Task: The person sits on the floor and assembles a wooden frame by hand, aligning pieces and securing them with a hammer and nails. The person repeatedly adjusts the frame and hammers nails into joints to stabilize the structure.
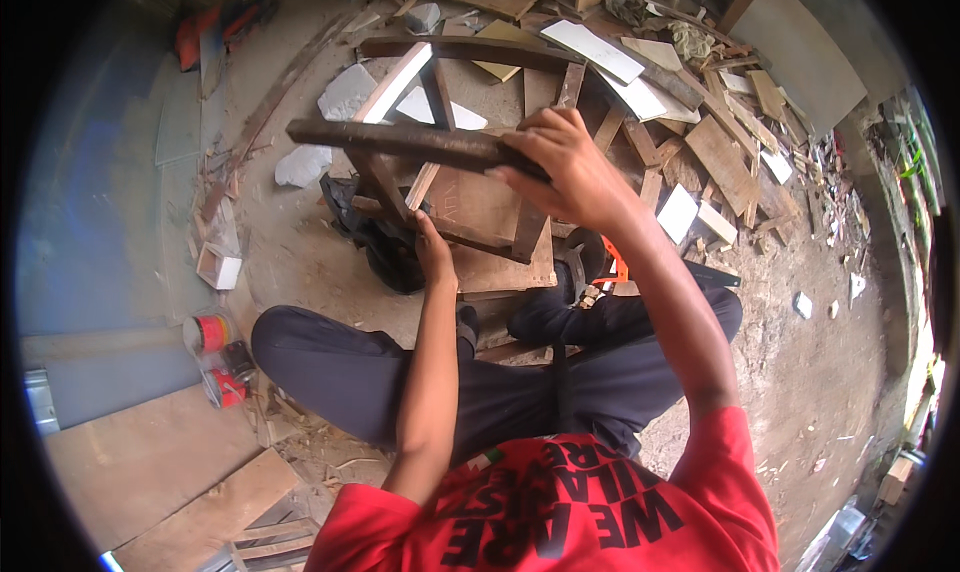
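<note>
A dark wooden bar (400,142) lies crosswise in front of me, its right end in the closed grip of my right hand (565,167). Below it stands a frame of dark wooden rails (380,180), with a pale-edged strip (398,84) running through it. I cannot tell whether the bar is joined to the frame. My left hand (434,252) is closed around the near end of the pale strip, close to a frame corner; its fingers are partly hidden. Under the frame is a brown wooden board (465,207).
A handsaw with an orange handle (616,264) lies by my right knee. Wood offcuts (725,157) pile up at the far right, with stone chunks (348,92) beyond the frame. Red-labelled cans (212,333) stand at left, near flat boards (150,452). Black bags (385,247) lie beside the frame.
</note>
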The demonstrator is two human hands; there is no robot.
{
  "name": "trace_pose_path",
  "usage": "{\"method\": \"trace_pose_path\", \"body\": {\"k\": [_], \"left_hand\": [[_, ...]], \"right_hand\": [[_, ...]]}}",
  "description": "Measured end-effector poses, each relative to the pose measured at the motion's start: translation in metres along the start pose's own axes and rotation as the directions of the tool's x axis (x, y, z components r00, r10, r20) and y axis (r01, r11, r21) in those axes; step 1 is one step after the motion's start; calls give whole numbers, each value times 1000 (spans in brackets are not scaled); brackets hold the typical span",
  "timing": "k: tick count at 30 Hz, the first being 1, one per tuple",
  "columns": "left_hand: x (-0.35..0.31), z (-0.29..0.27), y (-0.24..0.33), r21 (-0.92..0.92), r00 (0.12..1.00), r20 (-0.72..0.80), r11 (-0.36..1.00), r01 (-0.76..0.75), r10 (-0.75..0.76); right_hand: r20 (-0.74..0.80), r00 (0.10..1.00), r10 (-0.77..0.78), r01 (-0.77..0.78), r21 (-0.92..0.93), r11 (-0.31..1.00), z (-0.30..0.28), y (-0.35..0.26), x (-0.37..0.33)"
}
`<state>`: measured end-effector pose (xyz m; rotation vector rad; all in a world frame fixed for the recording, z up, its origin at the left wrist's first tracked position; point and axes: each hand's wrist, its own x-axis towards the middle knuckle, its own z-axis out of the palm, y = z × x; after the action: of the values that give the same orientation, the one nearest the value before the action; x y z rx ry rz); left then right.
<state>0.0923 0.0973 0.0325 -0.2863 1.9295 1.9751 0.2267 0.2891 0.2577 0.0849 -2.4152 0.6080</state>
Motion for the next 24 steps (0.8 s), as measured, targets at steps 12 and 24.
{"method": "trace_pose_path", "body": {"k": [12, 24], "left_hand": [[-126, -15, 59, 15, 780, 374, 838, -546, 502], [-115, 48, 90, -145, 450, 831, 909, -391, 327]], "right_hand": [[-9, 988, 155, -134, 451, 882, 0, -1, -38], [303, 950, 79, -134, 167, 977, -43, -7, -35]]}}
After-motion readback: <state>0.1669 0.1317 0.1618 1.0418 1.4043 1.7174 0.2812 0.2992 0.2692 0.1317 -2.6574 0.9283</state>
